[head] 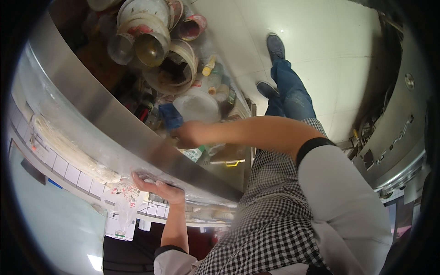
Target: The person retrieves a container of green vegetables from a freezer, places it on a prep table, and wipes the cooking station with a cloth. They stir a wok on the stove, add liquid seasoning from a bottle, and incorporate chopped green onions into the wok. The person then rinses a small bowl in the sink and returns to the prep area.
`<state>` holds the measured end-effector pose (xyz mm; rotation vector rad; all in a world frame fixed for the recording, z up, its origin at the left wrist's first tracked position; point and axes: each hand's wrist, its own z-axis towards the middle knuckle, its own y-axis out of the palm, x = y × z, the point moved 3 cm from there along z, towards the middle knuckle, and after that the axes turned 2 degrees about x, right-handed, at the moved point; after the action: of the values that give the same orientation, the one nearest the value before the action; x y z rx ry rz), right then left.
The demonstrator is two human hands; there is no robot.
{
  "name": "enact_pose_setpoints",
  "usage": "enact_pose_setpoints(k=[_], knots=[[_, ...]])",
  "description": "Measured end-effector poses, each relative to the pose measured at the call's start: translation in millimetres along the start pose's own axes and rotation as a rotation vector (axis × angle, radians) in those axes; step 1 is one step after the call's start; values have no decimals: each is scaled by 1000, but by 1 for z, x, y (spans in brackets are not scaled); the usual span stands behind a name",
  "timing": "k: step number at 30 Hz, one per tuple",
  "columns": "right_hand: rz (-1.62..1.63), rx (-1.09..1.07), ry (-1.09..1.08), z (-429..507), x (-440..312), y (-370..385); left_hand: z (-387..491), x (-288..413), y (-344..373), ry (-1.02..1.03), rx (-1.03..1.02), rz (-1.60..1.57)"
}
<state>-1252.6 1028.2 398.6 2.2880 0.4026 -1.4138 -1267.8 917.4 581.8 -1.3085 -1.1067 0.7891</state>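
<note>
My right hand (190, 134) reaches across to the low shelf under a stainless steel counter (113, 111). Blurred by motion, it grips a blue object (171, 117), whose kind I cannot tell, beside a round white lid (196, 105). My left hand (160, 188) lies on the plastic-covered counter top, thumb and fingers apart. Near its fingertips are a clear plastic bag (125, 197) with red writing and a long bundle in clear plastic (72, 151).
Stained plastic buckets (172, 68), a red-rimmed tub (192, 27) and several bottles (215, 79) crowd the low shelf. A yellow handle (233, 163) is on a metal front near my apron. Behind my feet, across the tiled floor (306, 34), stands a metal unit (395, 137).
</note>
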Motion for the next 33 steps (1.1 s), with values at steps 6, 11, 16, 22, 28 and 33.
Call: enact_pose_setpoints(k=[6,11,16,22,28,33], knots=[[141,66,-61,165,31,68,-10,-11,-6,8,-73,149],[52,123,111,244,92,93,-17,-14,-13,-110,-33,41],[306,359,277,274,126,85,-10,-3,-17,-124,-30,20],[213,358,318,292,126,95,-9,1,-17,-123,-20,-5],[291,375,379,257,99,84,-13,-6,-10,-100,-11,-5],[181,299,258,182,56,64,-12,-5,0,-45,44,-72]])
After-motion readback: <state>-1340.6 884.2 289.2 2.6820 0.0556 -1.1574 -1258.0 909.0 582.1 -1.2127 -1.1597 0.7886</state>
